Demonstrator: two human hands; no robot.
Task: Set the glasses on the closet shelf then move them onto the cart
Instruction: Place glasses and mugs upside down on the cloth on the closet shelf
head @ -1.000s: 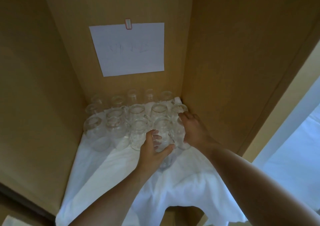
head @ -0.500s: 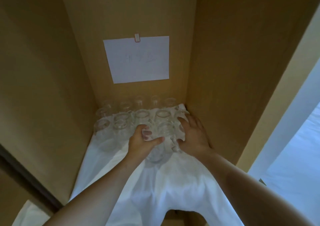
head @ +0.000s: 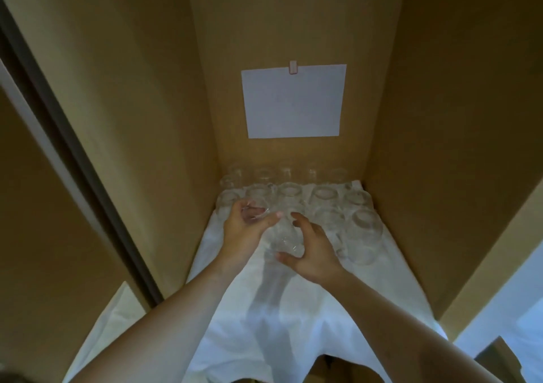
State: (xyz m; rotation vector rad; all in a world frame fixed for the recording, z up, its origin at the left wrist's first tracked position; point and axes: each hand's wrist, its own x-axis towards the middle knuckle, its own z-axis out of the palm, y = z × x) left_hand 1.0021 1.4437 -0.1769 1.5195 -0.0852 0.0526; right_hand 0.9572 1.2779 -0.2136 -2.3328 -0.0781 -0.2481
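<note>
Clear, glossy glasses [head: 323,196] stand in rows on a white cloth [head: 293,324], soft, matt and creased, draped over the front edge of the closet shelf. The closet walls [head: 132,88] are tan wood-look board with a smooth, matt finish. A plain white sheet of matt paper [head: 293,103] hangs on the back panel under a small pale clip [head: 293,67], probably plastic. A dark, smooth strip [head: 58,135] runs along the left edge of the closet.
</note>
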